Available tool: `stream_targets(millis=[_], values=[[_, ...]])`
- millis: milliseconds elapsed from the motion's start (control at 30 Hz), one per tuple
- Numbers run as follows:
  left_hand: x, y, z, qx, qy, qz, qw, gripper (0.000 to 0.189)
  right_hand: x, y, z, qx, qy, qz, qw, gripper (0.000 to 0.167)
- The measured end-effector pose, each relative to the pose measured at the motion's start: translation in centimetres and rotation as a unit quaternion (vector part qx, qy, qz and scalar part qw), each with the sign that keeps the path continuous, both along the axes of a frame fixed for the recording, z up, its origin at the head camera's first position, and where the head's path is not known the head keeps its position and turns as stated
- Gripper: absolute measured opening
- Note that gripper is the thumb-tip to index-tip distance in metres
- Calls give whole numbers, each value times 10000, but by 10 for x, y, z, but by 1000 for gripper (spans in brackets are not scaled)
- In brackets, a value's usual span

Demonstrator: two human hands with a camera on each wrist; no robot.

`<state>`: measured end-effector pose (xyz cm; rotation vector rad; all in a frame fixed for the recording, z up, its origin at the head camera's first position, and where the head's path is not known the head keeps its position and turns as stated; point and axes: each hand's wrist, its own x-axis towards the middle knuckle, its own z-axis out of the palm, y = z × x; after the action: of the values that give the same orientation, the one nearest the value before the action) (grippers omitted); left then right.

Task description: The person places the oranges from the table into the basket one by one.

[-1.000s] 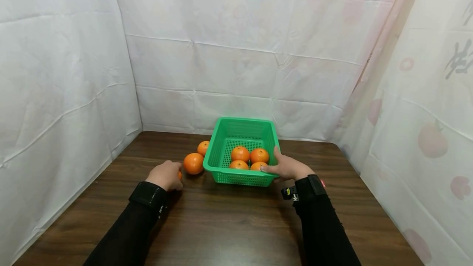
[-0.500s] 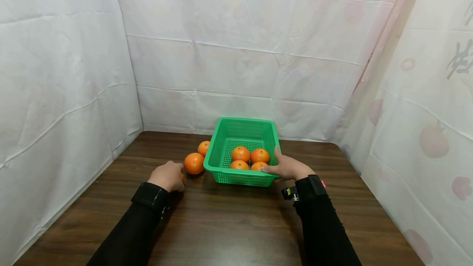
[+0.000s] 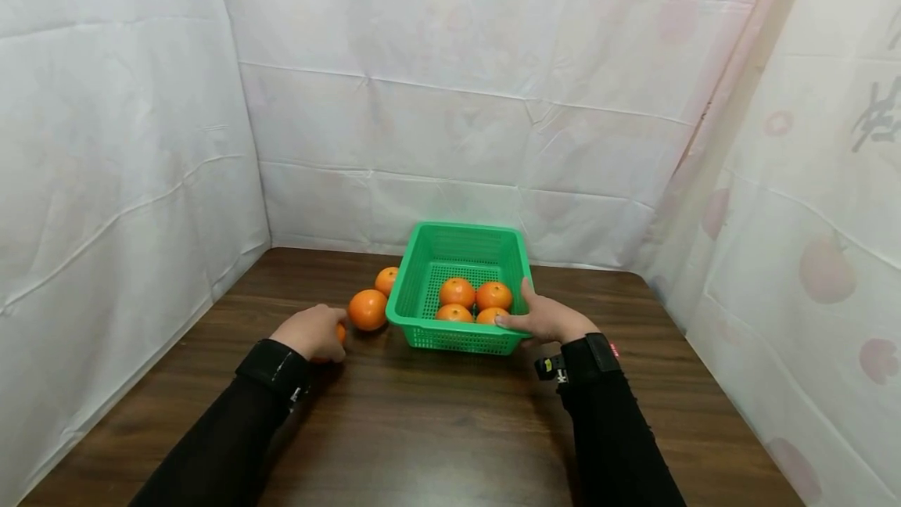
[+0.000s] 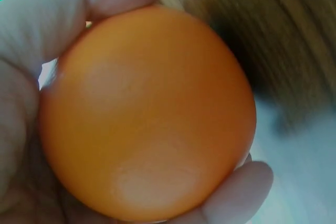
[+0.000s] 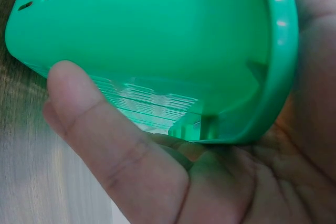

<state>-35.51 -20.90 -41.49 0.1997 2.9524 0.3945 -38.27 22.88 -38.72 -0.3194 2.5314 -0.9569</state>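
Note:
My left hand (image 3: 313,332) grips an orange (image 4: 149,114), with fingers and thumb curled round it in the left wrist view; in the head view most of that fruit is hidden behind the hand. A green plastic basket (image 3: 461,340) with slotted walls stands at the middle of the table, holding several oranges (image 3: 458,293) toward its near side. My right hand (image 3: 552,319) holds the basket's near right corner, thumb over the rim and fingers against the outer wall (image 5: 142,40). Just beyond the left hand lies a loose orange (image 3: 367,310).
Another orange (image 3: 386,280) lies farther back, against the basket's left side in the head view. The dark wood table (image 3: 422,429) is bounded by white cloth (image 3: 450,100) at the back and both sides.
My left hand has shifted slightly left over the last half second, and more of its orange shows. The right hand and basket stay put.

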Motion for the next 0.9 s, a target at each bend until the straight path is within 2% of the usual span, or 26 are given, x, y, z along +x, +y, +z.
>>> stream_targets(millis=[200,467,700,900], values=[[-5,-3,8,-187,-158,-143,9996,61,1,1,-1,40,15,-20,10000,118],[-7,-3,19,-428,-180,-132,9988,61,1,-1,1,45,18,-4,10000,118],[-8,-4,30,-601,57,-277,9978,56,1,-3,1,6,-41,-20,10000,119],[-14,-2,37,-752,365,-384,9958,49,1,-1,1,12,-10,-51,10000,119]])
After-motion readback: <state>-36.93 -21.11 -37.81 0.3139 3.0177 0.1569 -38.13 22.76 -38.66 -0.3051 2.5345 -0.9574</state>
